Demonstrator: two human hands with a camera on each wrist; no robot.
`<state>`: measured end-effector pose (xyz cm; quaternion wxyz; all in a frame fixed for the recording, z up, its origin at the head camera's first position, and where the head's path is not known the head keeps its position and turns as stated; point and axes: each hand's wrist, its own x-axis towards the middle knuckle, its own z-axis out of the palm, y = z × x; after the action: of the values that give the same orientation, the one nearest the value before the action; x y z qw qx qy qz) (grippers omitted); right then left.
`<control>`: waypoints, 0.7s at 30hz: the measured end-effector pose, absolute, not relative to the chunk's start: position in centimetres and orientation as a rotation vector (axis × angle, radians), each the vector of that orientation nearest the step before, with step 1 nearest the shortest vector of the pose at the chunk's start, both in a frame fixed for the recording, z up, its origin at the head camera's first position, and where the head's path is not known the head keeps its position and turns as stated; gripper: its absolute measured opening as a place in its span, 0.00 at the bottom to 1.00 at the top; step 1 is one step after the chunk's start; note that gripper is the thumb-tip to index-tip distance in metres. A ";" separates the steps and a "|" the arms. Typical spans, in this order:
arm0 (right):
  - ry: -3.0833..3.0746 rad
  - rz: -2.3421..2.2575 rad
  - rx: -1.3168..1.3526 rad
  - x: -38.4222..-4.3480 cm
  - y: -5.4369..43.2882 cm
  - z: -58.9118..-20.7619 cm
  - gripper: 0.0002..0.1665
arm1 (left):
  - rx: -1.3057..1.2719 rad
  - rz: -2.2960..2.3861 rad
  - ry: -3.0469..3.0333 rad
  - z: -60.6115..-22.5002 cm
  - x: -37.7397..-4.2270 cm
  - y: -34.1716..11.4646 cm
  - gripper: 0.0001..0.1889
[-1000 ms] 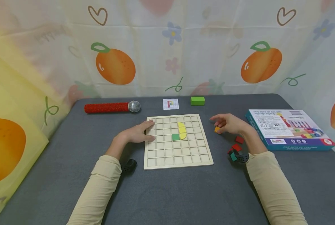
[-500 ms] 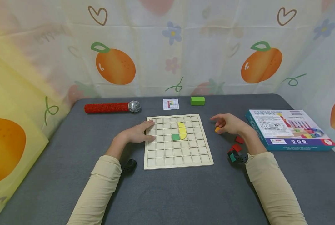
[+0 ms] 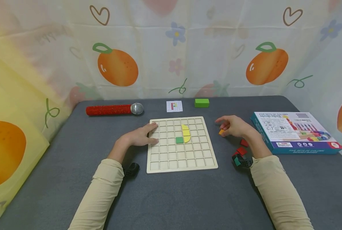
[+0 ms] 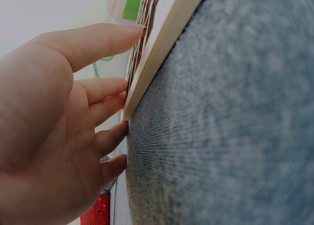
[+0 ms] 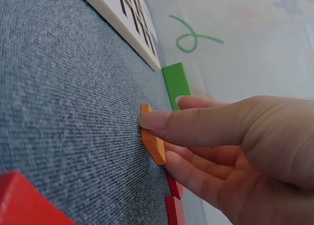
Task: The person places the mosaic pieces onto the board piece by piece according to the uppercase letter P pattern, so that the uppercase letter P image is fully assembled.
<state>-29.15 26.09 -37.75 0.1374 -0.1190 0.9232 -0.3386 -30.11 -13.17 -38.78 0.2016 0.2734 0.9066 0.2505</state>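
Note:
A pale wooden grid board (image 3: 165, 156) lies on the grey table. My left hand (image 3: 137, 135) rests on its left edge, with thumb and some fingertips touching the frame in the left wrist view. Set into the grid are a green square tile (image 3: 179, 140) and a column of yellow tiles (image 3: 186, 134) with rounded ends. To the right of the board, my right hand (image 3: 234, 126) pinches an orange block (image 5: 154, 147) with angled ends, low at the table surface. The right wrist view shows the thumb on one side of it and fingers on the other.
Red tiles (image 3: 241, 150) and a teal piece (image 3: 237, 162) lie near the right wrist, partly hidden by its strap. Behind the board are a pattern card (image 3: 174, 106), a green block (image 3: 201, 103) and a red microphone (image 3: 109, 110). A boxed set (image 3: 297, 131) lies at right.

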 end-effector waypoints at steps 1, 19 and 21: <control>2.681 -0.964 -0.338 -29.2 26.1 -37.7 0.33 | 0.765 0.699 2.532 -38.8 -30.1 -13.2 0.40; 2.680 -0.925 -0.295 -29.0 26.2 -37.6 0.33 | 0.755 0.693 2.531 -38.7 -30.1 -13.2 0.40; 2.675 -0.934 -0.301 -29.0 26.2 -37.6 0.32 | 0.751 0.693 2.531 -38.7 -30.1 -13.2 0.40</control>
<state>-29.05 26.17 -37.56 0.1457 -0.1045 0.9288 -0.3243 -30.07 -13.21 -38.70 0.2044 0.2694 0.9077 0.2486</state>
